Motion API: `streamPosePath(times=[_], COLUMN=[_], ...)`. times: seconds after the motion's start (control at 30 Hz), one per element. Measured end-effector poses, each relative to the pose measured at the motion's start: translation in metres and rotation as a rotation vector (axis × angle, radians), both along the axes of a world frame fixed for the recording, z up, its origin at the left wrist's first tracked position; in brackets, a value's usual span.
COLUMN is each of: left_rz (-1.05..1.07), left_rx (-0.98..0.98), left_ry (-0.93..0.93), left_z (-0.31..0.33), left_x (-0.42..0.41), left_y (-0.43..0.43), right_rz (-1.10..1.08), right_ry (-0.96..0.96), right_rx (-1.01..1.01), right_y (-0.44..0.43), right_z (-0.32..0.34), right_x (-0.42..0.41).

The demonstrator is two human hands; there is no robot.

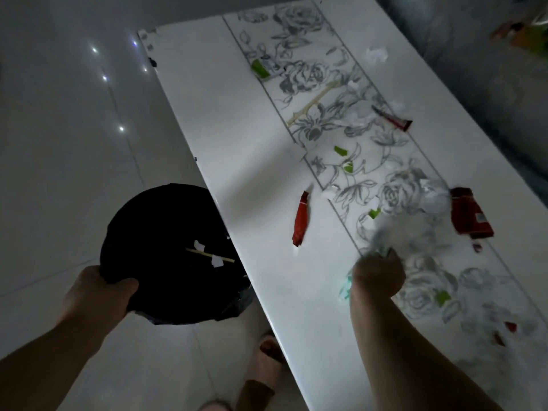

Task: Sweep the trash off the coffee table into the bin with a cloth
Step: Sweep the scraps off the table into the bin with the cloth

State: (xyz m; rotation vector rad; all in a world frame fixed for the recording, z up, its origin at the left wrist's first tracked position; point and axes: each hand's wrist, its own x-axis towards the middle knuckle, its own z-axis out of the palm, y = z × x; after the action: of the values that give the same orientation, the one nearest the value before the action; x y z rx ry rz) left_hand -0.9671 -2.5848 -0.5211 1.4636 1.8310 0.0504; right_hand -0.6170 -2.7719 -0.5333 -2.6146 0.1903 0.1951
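A white coffee table (237, 120) with a grey flower band runs from near right to far left. My left hand (100, 289) grips the rim of a black bin (166, 253) held against the table's left edge; a wooden stick and paper scraps lie inside. My right hand (378, 274) is clenched on a pale cloth (397, 232), blurred with motion, over the flower band. Trash lies scattered: a red wrapper (301, 219) near the left edge, a red packet (470, 213) beyond the cloth, crumpled paper (436, 195), green scraps (341, 151), a wooden stick (314, 102).
Farther along lie a green and white wrapper (265, 68), a dark red tube (393, 118) and crumpled paper (376, 54). Glossy white floor tiles (74, 114) spread on the left. My feet in slippers (267, 366) stand beside the table's near edge. Dim room.
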Motion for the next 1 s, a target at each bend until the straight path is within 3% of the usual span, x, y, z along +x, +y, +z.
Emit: streamPosePath(times=[0.2, 0.4, 0.57, 0.67, 0.83, 1.0], left_rz=[-0.012, -0.062, -0.107, -0.069, 0.009, 0.038], left_rx=[0.026, 0.071, 0.067, 0.009, -0.104, -0.111], left_ry=[0.052, 0.088, 0.103, 0.023, -0.01, -0.015], left_z=[0.001, 0.011, 0.016, 0.012, 0.006, 0.001], left_x=[0.004, 0.012, 0.012, 0.009, 0.005, 0.007], left_y=[0.019, 0.029, 0.041, 0.049, 0.059, 0.062], right_rz=[0.167, 0.476, 0.582, 0.505, 0.293, 0.195], right_ry=[0.09, 0.059, 0.085, -0.037, -0.271, 0.031], right_rx=[0.086, 0.134, 0.206, 0.242, 0.125, -0.005], right_y=[0.037, 0.091, 0.108, 0.104, 0.063, 0.052], right_z=[0.007, 0.007, 0.009, 0.022, 0.037, 0.018], right_x=[0.06, 0.032, 0.003, 0.004, 0.044, 0.086])
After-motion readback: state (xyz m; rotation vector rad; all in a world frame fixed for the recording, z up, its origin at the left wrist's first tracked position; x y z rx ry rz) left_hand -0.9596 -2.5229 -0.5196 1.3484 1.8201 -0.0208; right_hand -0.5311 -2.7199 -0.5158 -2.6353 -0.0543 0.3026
